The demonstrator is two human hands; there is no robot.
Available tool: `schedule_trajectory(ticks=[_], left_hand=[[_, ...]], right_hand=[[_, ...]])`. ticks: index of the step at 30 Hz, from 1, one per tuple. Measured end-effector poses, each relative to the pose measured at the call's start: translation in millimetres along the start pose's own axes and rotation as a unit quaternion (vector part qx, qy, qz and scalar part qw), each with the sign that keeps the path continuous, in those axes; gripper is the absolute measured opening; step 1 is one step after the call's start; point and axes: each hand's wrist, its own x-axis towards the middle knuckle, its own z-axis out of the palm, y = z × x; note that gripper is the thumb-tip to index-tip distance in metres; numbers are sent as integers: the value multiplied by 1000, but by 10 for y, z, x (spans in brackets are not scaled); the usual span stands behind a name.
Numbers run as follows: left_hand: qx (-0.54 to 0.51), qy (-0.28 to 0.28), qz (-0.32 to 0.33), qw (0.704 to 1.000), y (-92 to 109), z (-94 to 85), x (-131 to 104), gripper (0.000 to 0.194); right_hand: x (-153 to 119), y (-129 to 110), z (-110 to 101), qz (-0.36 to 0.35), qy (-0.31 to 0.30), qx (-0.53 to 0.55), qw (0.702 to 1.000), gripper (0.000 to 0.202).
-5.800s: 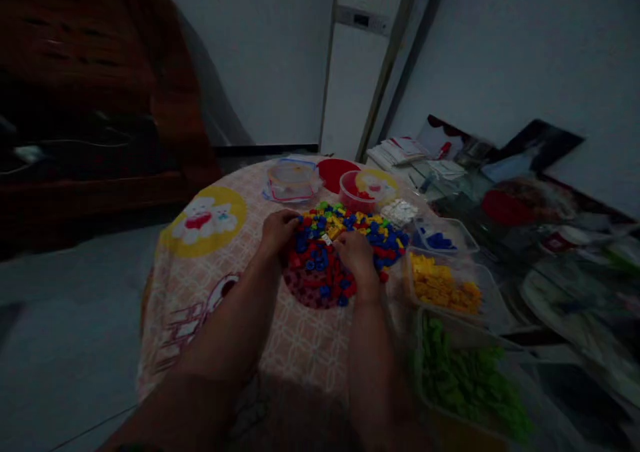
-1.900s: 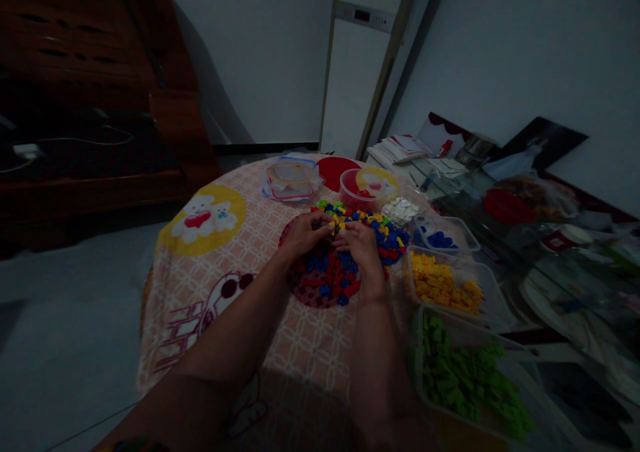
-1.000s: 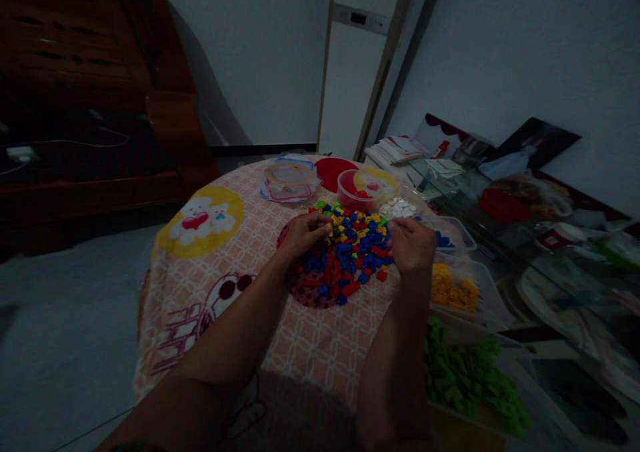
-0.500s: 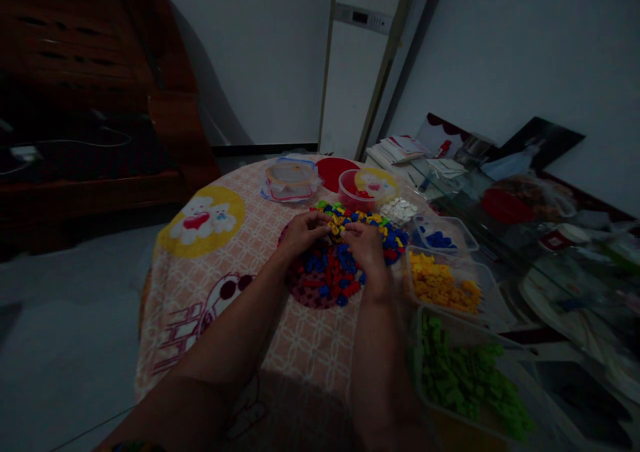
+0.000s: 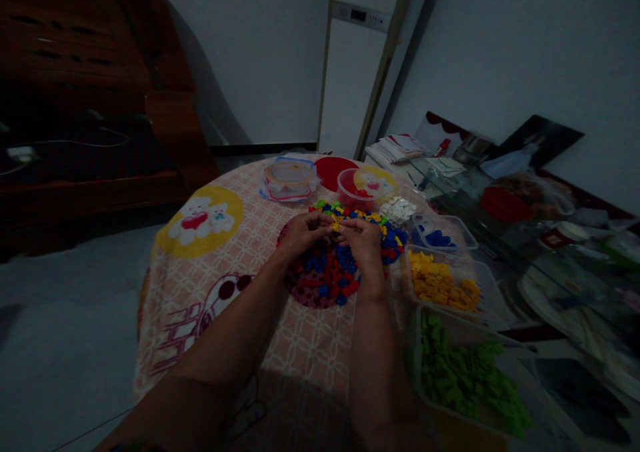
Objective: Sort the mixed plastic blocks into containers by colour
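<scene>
Over a mixed pile of red, blue, yellow and green toy bricks (image 5: pixel 333 272) in the middle of the round table, my left hand (image 5: pixel 301 234) and my right hand (image 5: pixel 364 239) almost meet. Small yellow bricks (image 5: pixel 335 225) show between their fingertips. Both hands are closed in a pinch, apparently on a yellow brick. The dim light blurs its exact shape, and my fingers partly cover it. The pile lies on a dark red round mat (image 5: pixel 315 297).
To the right stand clear boxes of green bricks (image 5: pixel 470 379), yellow bricks (image 5: pixel 443 284) and blue bricks (image 5: pixel 440 239). White bricks (image 5: pixel 398 209) lie behind the pile. A clear tub (image 5: pixel 356 197) holds red bricks. Stacked lids (image 5: pixel 291 179) sit at the back left. A glass shelf flanks the table.
My right hand has moved slightly left, bringing its fingertips closer to those of my left hand around the yellow brick. The left hand stays nearly in place.
</scene>
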Motion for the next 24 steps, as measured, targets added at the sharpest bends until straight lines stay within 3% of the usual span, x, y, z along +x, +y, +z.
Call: schedule_trajectory(ticks=[12,14,17,19,21,24], left_hand=[[44,-8,21,999,62,68,-26,35],[77,12,35,996,67,49,-23,34],[113,85,51,989,47,-24,-5,34],[115,147,51,981,24,-90,9,33],[116,200,50,972,8,-152,21,31],[119,250,47,960,-1,-215,32,28]], right_hand=[[15,-9,-17,-4,36,56,998,19],[15,-31,-52,-2,46,23,999,17],[-11,-135,-223,-32,87,-94,991,18],[-63,-251,-423,-76,147,-218,962,20],[-150,-378,-666,-100,223,-330,912,21],[-304,-519,-1006,-113,334,-403,845,26]])
